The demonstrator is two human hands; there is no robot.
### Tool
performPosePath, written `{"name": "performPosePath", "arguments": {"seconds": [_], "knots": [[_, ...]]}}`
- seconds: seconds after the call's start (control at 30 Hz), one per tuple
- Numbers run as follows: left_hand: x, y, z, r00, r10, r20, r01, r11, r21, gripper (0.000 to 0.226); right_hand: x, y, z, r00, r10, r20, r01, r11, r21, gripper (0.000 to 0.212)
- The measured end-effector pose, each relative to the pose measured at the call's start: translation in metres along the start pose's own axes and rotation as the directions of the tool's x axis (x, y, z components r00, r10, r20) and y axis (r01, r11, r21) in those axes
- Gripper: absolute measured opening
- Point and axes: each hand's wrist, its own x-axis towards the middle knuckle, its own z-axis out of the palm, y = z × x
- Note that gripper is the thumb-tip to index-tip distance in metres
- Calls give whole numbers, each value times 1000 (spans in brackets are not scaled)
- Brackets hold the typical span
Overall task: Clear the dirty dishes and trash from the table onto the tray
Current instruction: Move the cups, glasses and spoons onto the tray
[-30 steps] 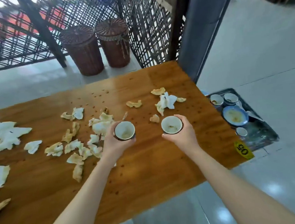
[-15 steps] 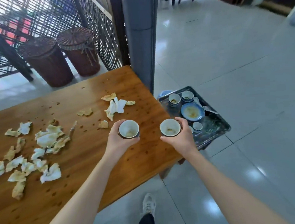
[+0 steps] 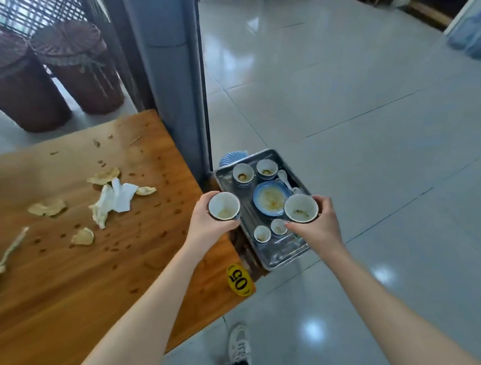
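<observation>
Steel tray (image 3: 282,252) sits low beside table (image 3: 97,280) corner, crowded w/ blue plate (image 3: 266,200), bowls (image 3: 243,174) & small cups (image 3: 262,234). Your L hand (image 3: 205,228) has fingers clamped round a dirty cup (image 3: 224,206) at table edge; R hand (image 3: 319,229), same grip on 2nd cup (image 3: 301,208), over tray. Peels (image 3: 47,207) & napkin (image 3: 119,196) on table.

The metal tray (image 3: 279,251) sits in the middle of the frame, just beside the table (image 3: 68,282) corner. Its top end is full: two bowls (image 3: 243,173), a blue plate (image 3: 269,198), white spoons (image 3: 283,177). Two small cups (image 3: 262,234) stand lower down. Only its bottom strip is bare. The right hand (image 3: 319,231) holds the right bowl (image 3: 301,207) over the tray's right side. The left hand (image 3: 208,225) holds the left bowl (image 3: 224,206) at the table edge. A grey pillar (image 3: 174,86) stands above the tray. The floor (image 3: 374,143) at right is open.
</observation>
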Motion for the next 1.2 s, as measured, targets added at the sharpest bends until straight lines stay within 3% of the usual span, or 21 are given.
{"name": "performPosePath", "arguments": {"seconds": [0.27,0.43,0.63,0.8,1.2], "knots": [[39,7,69,996,-86,13,87,996,-4,70,79,13,-25,1000,10,7,-10,1000,-16,75],[41,-5,108,982,-184,-46,184,983,-3,76,117,44,-17,989,2,151,6,999,-53,75],[27,-31,178,936,-280,-213,277,960,-46,74,140,108,-18,957,15,290,23,992,-126,67],[15,-80,229,881,-389,-270,359,921,-152,73,148,171,-15,917,18,399,75,973,-217,68],[20,-203,300,816,-435,-381,469,883,-5,78,170,303,44,853,78,515,53,971,-235,66]]}}
